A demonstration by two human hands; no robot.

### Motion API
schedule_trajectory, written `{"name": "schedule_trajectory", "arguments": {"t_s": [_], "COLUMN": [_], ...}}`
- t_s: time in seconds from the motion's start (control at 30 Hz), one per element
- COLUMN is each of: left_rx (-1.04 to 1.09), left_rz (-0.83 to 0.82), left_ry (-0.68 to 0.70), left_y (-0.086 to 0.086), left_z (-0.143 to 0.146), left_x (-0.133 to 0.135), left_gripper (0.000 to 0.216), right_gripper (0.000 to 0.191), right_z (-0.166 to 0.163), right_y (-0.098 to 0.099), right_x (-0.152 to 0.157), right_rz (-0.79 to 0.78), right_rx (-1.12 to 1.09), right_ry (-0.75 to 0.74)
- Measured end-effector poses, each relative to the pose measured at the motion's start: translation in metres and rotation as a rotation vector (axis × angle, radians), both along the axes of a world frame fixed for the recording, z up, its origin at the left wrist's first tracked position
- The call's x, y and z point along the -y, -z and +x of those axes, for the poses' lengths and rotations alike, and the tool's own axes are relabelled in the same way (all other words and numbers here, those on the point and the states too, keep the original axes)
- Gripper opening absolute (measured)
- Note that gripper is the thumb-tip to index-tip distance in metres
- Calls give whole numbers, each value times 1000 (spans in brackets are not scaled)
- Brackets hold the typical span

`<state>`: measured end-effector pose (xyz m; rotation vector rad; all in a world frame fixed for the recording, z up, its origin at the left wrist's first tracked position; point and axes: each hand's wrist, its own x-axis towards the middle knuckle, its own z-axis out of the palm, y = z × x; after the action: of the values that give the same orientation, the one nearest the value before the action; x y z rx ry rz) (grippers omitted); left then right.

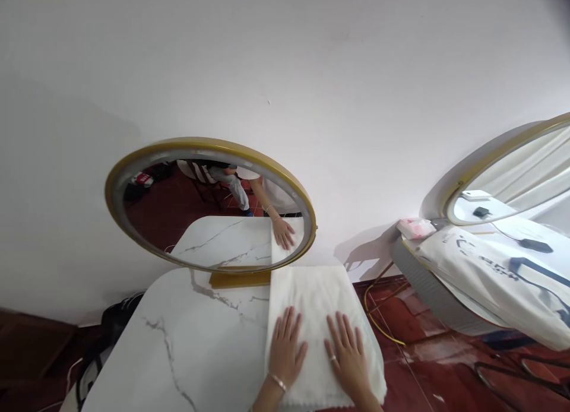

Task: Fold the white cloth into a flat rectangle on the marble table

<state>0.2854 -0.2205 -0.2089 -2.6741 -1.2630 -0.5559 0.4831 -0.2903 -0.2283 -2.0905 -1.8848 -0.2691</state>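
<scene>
A white cloth [318,293] lies spread over the right side of the marbled table [214,341], its right and front edges hanging at the table's border. My left hand [285,349] rests flat on the cloth's left part, fingers stretched forward, with a bracelet at the wrist. On the right part my right hand [347,352] lies flat too, fingers spread, a ring on one finger. Neither hand grips anything. Faint creases run through the cloth ahead of the fingers.
A gold-rimmed round mirror [209,145] stands at the table's back on a gold base [240,279], reflecting an arm and a seated person's legs. To the right, another table holds a printed white cloth bag [485,269] and a tissue pack [415,228]. A dark bag [118,317] sits at left.
</scene>
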Motion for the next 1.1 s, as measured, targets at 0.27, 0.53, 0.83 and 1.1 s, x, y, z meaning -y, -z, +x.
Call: {"name": "schedule_trajectory", "arguments": {"t_s": [0.27, 0.53, 0.83, 1.1], "left_rx": [82, 179, 166, 144], "left_rz": [-56, -179, -70, -39], "left_ry": [-110, -195, -363, -395], "left_y": [4, 1, 14, 5], "left_z": [-46, -12, -67, -196], "left_x": [21, -74, -89, -108], "left_gripper": [68, 70, 70, 74], "right_gripper": [69, 65, 70, 74], "right_z": [-48, -44, -83, -196], "right_y": [5, 7, -16, -26], "right_x": [4, 4, 6, -23], "right_rz": [104, 33, -107, -14], "right_rx": [14, -23, 18, 15], "right_ry": [-64, -60, -350, -521]}}
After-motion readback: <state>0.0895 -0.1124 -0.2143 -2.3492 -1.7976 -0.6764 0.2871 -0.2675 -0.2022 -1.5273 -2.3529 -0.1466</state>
